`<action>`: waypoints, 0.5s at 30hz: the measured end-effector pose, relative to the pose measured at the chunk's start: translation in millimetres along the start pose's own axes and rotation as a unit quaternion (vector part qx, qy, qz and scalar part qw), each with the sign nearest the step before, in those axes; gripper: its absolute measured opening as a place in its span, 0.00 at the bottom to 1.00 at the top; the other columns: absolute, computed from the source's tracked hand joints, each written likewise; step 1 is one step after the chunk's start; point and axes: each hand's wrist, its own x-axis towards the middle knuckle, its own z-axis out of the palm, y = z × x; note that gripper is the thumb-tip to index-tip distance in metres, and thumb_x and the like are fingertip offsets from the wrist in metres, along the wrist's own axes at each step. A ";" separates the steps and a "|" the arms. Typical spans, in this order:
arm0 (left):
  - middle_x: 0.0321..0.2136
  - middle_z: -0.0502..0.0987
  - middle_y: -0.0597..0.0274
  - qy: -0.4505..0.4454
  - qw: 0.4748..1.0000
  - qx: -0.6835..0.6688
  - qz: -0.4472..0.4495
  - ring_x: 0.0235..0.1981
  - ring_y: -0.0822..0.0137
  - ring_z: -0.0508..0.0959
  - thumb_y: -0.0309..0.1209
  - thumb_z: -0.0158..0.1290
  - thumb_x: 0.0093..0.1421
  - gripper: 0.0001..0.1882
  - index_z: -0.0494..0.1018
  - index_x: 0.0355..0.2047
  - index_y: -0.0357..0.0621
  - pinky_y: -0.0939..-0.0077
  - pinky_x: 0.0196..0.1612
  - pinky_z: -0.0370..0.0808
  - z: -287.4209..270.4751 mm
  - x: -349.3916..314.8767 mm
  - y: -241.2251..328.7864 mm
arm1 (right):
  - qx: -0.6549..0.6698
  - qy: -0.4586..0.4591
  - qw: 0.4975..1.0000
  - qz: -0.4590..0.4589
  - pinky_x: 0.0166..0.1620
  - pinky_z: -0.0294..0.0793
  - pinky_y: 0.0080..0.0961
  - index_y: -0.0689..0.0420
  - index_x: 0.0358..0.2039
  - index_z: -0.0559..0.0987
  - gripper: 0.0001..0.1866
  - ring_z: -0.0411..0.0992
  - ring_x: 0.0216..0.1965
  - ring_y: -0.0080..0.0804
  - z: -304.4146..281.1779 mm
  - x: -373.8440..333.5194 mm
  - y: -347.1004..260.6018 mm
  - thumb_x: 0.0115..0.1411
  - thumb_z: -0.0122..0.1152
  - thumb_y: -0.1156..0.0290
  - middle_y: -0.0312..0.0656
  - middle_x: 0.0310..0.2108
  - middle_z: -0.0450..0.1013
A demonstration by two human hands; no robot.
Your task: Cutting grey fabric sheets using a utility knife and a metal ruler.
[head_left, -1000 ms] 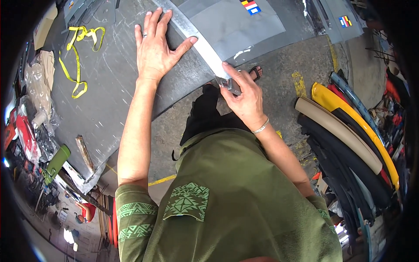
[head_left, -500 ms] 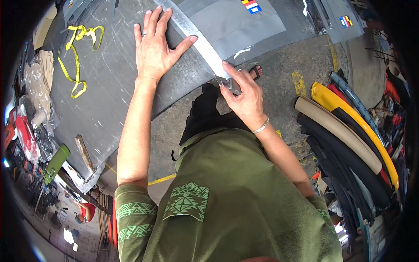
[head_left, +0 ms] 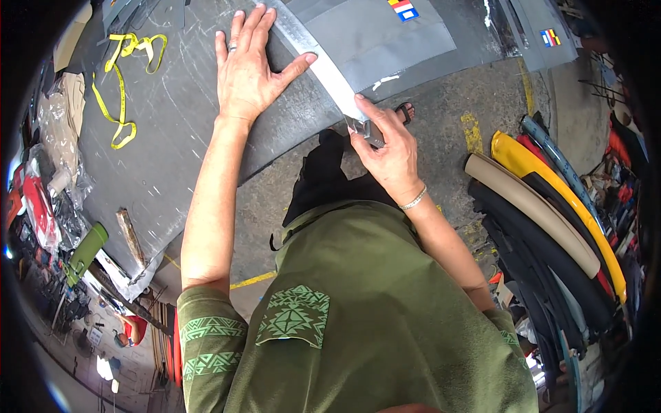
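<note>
A long, flat metal ruler (head_left: 323, 72) lies slantwise across the dark grey table (head_left: 165, 117), its near end at the table's front edge. My left hand (head_left: 249, 79) rests flat with its fingers stretched out; the thumb tip touches the ruler's left edge. At the near end, my right hand (head_left: 391, 148) is closed around a dark, block-like piece (head_left: 372, 133) with a shiny part, against the ruler. Whether that block is joined to the ruler, I cannot tell. Beside the ruler, to its right, lies a grey sheet (head_left: 406, 48) with a small coloured flag-like patch (head_left: 403, 9).
A tangled yellow measuring tape (head_left: 122, 89) lies at the table's left. Long rolls of material, including a beige roll (head_left: 530, 213) and a yellow roll (head_left: 578, 213), stand at the right. Plastic-wrapped goods (head_left: 58, 131) crowd the left side. Another person (head_left: 133, 330) is far off, lower left.
The view has shifted slightly, so the table's contents sit a little lower and further right. Both hands keep their places on the ruler and the block.
</note>
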 end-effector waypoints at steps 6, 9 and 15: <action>0.68 0.63 0.44 -0.112 0.989 -0.038 -0.084 0.73 0.41 0.55 0.58 0.65 0.52 0.52 0.62 0.68 0.36 0.41 0.75 0.45 -17.7 7.9 9.2 | 0.009 0.003 1.000 0.002 0.38 0.79 0.37 0.44 0.61 0.77 0.34 0.78 0.34 0.43 1.8 -0.2 0.6 0.51 0.73 0.72 0.41 0.35 0.75; 0.68 0.63 0.43 -0.112 0.989 -0.042 -0.086 0.73 0.41 0.55 0.58 0.65 0.52 0.52 0.62 0.68 0.36 0.41 0.75 0.45 -18.1 7.5 8.3 | 0.012 0.005 1.000 0.001 0.38 0.79 0.37 0.44 0.61 0.77 0.34 0.78 0.34 0.44 1.6 0.0 0.4 0.51 0.73 0.72 0.41 0.35 0.75; 0.68 0.62 0.42 -0.133 0.987 -0.030 -0.090 0.73 0.41 0.56 0.58 0.64 0.54 0.51 0.62 0.67 0.35 0.41 0.74 0.48 -27.9 13.1 11.9 | 0.030 -0.045 0.996 0.069 0.53 0.80 0.30 0.52 0.60 0.78 0.28 0.80 0.51 0.35 -4.5 0.1 -2.7 0.57 0.70 0.77 0.42 0.51 0.80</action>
